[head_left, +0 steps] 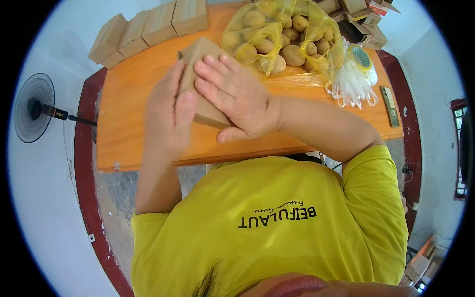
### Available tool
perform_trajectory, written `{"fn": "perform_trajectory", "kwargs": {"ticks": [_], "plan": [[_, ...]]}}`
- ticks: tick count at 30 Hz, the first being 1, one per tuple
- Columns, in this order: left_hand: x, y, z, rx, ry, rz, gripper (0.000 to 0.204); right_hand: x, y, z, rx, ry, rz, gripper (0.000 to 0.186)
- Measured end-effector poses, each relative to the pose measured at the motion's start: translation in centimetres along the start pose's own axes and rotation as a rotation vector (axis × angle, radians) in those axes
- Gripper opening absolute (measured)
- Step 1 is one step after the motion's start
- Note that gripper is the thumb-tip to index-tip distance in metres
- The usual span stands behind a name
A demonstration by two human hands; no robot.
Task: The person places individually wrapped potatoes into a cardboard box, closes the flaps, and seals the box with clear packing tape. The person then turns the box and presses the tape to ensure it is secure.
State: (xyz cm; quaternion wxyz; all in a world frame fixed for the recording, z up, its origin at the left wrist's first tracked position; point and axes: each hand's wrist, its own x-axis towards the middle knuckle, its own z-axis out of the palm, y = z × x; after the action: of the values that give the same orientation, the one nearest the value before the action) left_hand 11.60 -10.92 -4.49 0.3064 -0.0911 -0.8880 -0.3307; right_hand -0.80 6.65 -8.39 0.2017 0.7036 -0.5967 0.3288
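Fingers of both hands lie flat against a small brown cardboard box (208,111), pressing rather than curling round it. Right hand (236,101) spread palm-down over the upper face, fingertips pointing toward the far side of the table, thumb hooked along the near edge. Left hand (169,111) stood on edge against the box's left side, fingers straight and together. Neither hand is clenched; the box is squeezed between them, not gripped.

Box sits near the middle of the orange wooden table (133,143), tilted, one corner poking out beyond the fingertips. Whether its underside rests fully on the table, I cannot tell.

Risk, as I judge it: with flat palms only, uneven pressure could let the box skew or a panel buckle, or it could slide toward the sack.

Forearms: right one comes in from the right, bent sharply at the wrist; left one rises straight from below.

Just beyond the box, a yellow mesh sack of potatoes (282,37). Right of that, a bundle of white foam nets (352,84) and a dark slim handset (390,106). Beyond the box to the left, a row of closed brown cartons (148,27). Left of the table, a standing fan (33,108).
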Motion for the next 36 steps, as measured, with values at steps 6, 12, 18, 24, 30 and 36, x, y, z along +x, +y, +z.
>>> {"fn": "perform_trajectory", "kwargs": {"ticks": [6,12,18,24,30,36], "plan": [[-1.2,-1.8,-0.7,-0.308,0.089,-0.290,0.051,-2.9,-0.5,0.9,0.066,-0.279,0.136,0.093],[-5.0,-4.0,2.6,-0.496,0.114,-0.580,0.052,-4.0,-1.6,-3.1,0.013,-0.608,0.229,0.088],[-6.6,-3.1,8.1,-0.866,-0.121,-0.588,0.049,-7.1,-2.2,-7.1,0.003,-0.766,0.285,0.083],[-6.4,-2.9,9.8,-0.916,0.021,-0.744,0.051,-7.0,-2.4,-7.7,-0.030,-0.824,0.302,0.085],[-5.1,-1.4,10.0,-0.920,0.019,-0.769,0.049,-7.3,-2.4,-8.0,-0.027,-0.831,0.299,0.083],[-5.2,-1.8,10.0,-0.936,0.024,-0.769,0.046,-10.9,-2.6,-10.3,-0.031,-0.739,0.299,0.080]]}}
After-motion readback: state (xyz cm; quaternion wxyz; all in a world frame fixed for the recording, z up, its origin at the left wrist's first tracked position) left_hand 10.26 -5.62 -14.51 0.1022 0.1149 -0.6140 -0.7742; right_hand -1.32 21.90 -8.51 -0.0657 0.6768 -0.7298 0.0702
